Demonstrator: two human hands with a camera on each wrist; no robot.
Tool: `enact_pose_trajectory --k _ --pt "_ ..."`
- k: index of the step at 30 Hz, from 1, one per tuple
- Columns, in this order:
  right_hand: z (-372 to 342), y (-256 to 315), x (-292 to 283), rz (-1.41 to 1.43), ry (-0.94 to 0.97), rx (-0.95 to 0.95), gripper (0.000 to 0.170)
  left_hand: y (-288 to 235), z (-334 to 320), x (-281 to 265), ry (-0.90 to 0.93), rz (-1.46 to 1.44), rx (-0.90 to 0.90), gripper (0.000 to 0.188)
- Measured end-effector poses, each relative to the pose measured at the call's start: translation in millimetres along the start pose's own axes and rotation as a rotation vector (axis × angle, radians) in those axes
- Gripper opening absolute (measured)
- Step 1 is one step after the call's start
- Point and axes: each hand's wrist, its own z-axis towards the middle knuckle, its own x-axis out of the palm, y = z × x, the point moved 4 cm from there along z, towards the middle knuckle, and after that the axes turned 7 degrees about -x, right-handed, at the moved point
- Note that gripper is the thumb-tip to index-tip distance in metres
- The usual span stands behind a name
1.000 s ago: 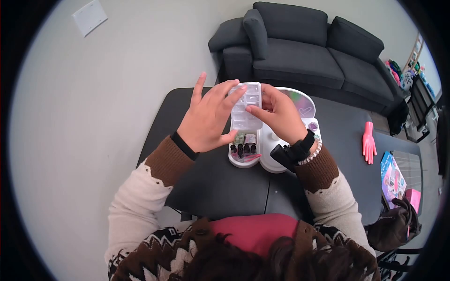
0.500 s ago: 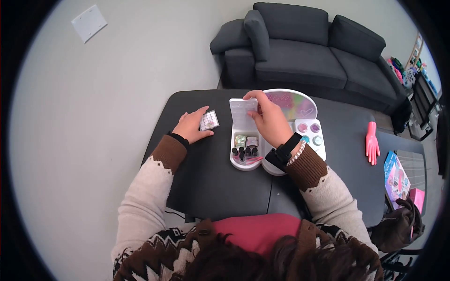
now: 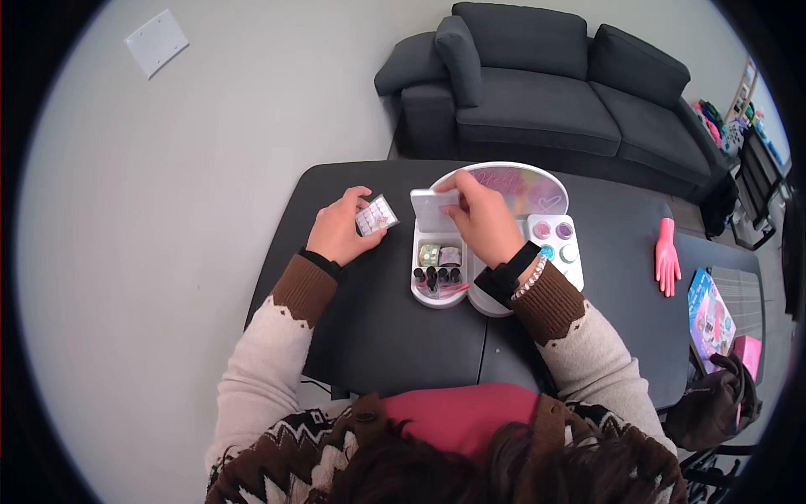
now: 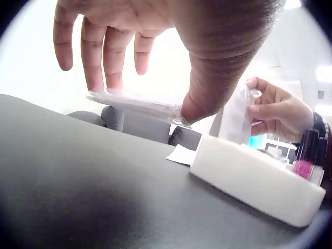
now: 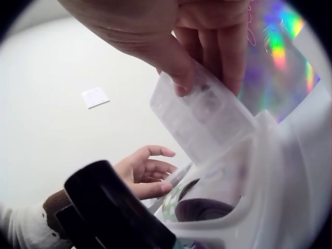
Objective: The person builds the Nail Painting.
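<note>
My left hand (image 3: 337, 228) pinches a flat clear case (image 3: 378, 217) between thumb and fingertips. Rows of small white pieces show through it. In the left wrist view the case (image 4: 140, 106) is held above the table. The thumb and fingers of my right hand (image 3: 487, 223) pinch the upper edge of a translucent compartment tray (image 3: 432, 212). This tray (image 5: 202, 122) stands upright at the left section of an open white kit (image 3: 417, 290). Two patterned rolls (image 3: 430, 254) and several small black-capped bottles (image 3: 432, 277) lie in that section, with a pink stick (image 3: 456, 287) beside them.
The kit's shiny lid (image 3: 525, 189) stands raised behind it. Pots of glitter (image 3: 542, 229) sit in the right section. A pink model hand (image 3: 667, 256) lies farther right on the black table (image 3: 395, 344), a colourful box (image 3: 709, 312) beyond it. A grey sofa stands behind.
My left hand left the tray, went to the clear case on the left, and now grips it and has tilted it. The right hand brought the tray down and keeps it upright at the kit.
</note>
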Motion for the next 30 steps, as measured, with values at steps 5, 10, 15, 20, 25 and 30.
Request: enact_pose_trajectory --k 5,10,15,20,25,30 --pt "-5.6 0.2 3.1 -0.258 0.042 -0.028 0.023 -23.6 -12.0 -20.1 -0.144 -0.101 0.056 0.059" --pt "-5.0 38.4 -11.1 -0.445 -0.103 -0.228 0.025 -62.9 -30.8 -37.3 -0.277 -0.123 0.32 0.037" --pt "-1.5 34.1 -11.7 -0.041 0.068 0.071 0.036 -93.9 -45.9 -38.6 -0.276 -0.104 0.344 0.032" --pt "-3.2 16.7 -4.1 0.341 0.005 0.204 0.049 -106.8 -46.8 -31.4 -0.236 -0.075 0.397 0.019" --pt "-1.8 18.8 -7.9 0.166 -0.048 0.049 0.038 -92.4 -42.8 -24.5 -0.263 0.005 0.394 0.014" --pt "-5.3 13.5 -6.8 -0.049 -0.063 -0.05 0.016 -71.5 -35.6 -12.8 -0.315 -0.065 0.273 0.013"
